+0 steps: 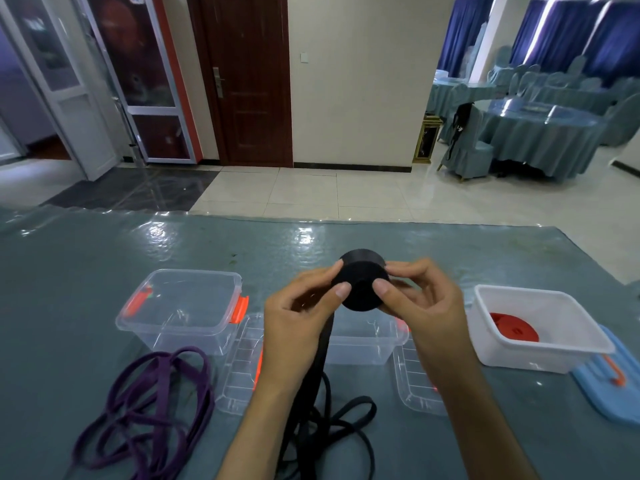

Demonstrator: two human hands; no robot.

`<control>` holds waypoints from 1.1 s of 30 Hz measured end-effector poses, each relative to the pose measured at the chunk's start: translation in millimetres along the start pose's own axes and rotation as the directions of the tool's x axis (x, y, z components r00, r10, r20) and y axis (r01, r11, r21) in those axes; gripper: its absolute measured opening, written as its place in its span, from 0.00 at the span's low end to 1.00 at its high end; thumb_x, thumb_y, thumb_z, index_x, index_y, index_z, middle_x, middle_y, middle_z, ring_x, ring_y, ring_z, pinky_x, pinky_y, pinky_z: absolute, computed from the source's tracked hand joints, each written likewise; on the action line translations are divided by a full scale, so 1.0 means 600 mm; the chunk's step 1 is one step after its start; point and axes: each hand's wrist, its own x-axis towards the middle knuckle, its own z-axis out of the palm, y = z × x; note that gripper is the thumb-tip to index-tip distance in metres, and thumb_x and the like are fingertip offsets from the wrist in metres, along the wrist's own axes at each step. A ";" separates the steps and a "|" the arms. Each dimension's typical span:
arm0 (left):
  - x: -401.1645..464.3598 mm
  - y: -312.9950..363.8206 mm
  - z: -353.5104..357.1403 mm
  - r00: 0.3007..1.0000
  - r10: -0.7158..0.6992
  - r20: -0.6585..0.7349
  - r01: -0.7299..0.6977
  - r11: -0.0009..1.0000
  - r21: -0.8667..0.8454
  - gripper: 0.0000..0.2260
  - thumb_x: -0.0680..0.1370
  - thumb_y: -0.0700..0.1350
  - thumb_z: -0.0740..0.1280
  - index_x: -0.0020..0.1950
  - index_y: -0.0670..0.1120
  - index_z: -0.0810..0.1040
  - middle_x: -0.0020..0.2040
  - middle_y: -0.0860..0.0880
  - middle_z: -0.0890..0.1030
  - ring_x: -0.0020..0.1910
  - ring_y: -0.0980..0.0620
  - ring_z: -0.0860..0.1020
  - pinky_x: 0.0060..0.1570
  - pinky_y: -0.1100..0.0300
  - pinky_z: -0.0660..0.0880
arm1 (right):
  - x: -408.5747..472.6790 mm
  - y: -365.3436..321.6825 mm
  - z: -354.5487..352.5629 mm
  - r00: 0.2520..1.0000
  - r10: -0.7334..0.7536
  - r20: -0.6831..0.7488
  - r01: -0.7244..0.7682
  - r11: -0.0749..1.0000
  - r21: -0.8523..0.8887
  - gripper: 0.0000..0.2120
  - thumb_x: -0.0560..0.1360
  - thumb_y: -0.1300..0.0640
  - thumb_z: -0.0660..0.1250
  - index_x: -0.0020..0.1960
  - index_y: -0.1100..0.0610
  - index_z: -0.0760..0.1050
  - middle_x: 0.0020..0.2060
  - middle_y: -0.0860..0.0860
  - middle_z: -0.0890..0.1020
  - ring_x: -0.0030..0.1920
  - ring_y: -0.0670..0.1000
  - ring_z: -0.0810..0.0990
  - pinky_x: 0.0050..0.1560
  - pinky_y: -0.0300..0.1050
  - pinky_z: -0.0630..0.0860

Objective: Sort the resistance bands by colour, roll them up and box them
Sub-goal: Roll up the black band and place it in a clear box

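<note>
Fingers (343, 289) around black roll (362, 282) — centre box (367, 344) half-hidden

— What's between the hands?

— A black roll (362, 285), pinched by the left hand (298, 317) and right hand (424, 306) above the surface (86, 258); its loose black tail (332, 420) hangs down between the wrists.

— And off to the sides?

— Left of the left hand, a clear box (180, 310), with tangled purple bands (152, 410) nearer the person. Right of the right hand, a white box (540, 327) holding a red roll (514, 327).
</note>
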 end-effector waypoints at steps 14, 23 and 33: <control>0.001 -0.003 -0.008 0.998 0.033 -0.061 -0.035 0.999 -0.030 0.08 0.76 0.40 0.78 0.53 0.49 0.86 0.54 0.46 0.88 0.55 0.48 0.87 0.54 0.63 0.81 | 0.006 0.008 -0.003 0.998 0.013 0.066 -0.016 0.999 0.045 0.11 0.73 0.55 0.78 0.39 0.56 0.77 0.54 0.57 0.88 0.55 0.59 0.88 0.55 0.55 0.86; 0.007 -0.008 -0.026 0.998 -0.050 -0.037 0.050 0.999 0.009 0.13 0.74 0.41 0.80 0.57 0.50 0.88 0.54 0.47 0.89 0.57 0.49 0.87 0.57 0.61 0.81 | 0.003 0.017 0.001 0.998 0.026 0.050 -0.027 1.000 0.005 0.11 0.73 0.57 0.79 0.40 0.57 0.78 0.55 0.56 0.88 0.57 0.58 0.87 0.57 0.49 0.84; 0.004 -0.009 -0.026 0.994 -0.108 0.016 0.108 0.994 -0.015 0.14 0.75 0.49 0.78 0.60 0.51 0.87 0.58 0.48 0.88 0.61 0.50 0.85 0.58 0.66 0.79 | 0.004 0.016 -0.002 0.997 0.057 0.045 -0.060 0.995 0.083 0.15 0.70 0.48 0.82 0.45 0.56 0.80 0.53 0.57 0.88 0.55 0.59 0.88 0.53 0.48 0.85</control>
